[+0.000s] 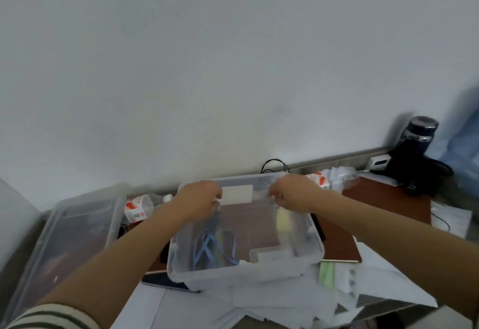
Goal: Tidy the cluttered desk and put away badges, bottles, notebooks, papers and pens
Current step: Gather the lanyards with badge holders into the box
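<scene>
A clear plastic bin sits in the middle of the desk on loose papers. Blue badge lanyards lie inside it at the left, with white cards at the right. My left hand curls over the bin's far left corner beside a white label. My right hand curls over the far right corner. The view is blurred, so finger detail is unclear. Bottles with red-and-white labels lie behind the bin, one on the left and one on the right.
A second clear bin stands at the left. A crumpled clear bottle, a dark flask and a white adapter are at the back right. A brown desk mat lies under the clutter, with a green sheet and a dark notebook nearer.
</scene>
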`<action>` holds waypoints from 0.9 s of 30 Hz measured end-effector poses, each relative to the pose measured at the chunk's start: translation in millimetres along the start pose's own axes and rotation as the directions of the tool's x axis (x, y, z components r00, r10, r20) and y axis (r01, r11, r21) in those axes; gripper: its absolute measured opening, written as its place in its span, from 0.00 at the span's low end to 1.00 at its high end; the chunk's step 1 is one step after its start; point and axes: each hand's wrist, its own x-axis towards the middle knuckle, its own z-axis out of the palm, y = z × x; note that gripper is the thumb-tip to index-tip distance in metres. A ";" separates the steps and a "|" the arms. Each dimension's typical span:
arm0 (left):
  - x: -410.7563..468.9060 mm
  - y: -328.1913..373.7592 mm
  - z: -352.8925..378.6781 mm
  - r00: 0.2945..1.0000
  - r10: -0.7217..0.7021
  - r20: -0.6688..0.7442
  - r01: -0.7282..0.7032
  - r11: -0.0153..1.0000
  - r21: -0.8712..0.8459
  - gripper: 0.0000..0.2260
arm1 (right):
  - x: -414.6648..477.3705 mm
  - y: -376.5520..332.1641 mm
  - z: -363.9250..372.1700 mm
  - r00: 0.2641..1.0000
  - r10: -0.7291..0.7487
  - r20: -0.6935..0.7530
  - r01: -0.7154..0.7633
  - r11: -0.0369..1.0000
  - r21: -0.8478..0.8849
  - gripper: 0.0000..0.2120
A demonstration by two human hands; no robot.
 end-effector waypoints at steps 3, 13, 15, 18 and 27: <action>26.6 17.9 -16.0 0.996 0.063 -0.065 -0.065 0.998 -0.024 0.13 | -21.6 33.0 -20.0 0.981 0.124 -0.149 -0.115 0.991 0.067 0.14; 89.1 146.2 -31.0 0.925 0.344 -0.162 -0.364 0.925 -0.110 0.11 | -106.2 177.8 18.0 0.780 0.619 -0.086 -0.568 0.760 0.316 0.13; 102.5 173.1 -28.5 0.918 0.372 -0.137 -0.386 0.918 -0.093 0.11 | -116.1 211.4 29.8 0.753 0.655 -0.060 -0.600 0.722 0.345 0.13; 120.9 209.1 -20.1 0.927 0.369 -0.063 -0.373 0.924 -0.080 0.12 | -123.2 259.4 38.9 0.744 0.667 -0.035 -0.612 0.702 0.364 0.13; 155.6 293.9 50.1 0.928 0.134 0.347 -0.125 0.991 -0.048 0.11 | -119.2 341.5 68.0 0.860 0.492 0.134 -0.508 0.806 0.303 0.21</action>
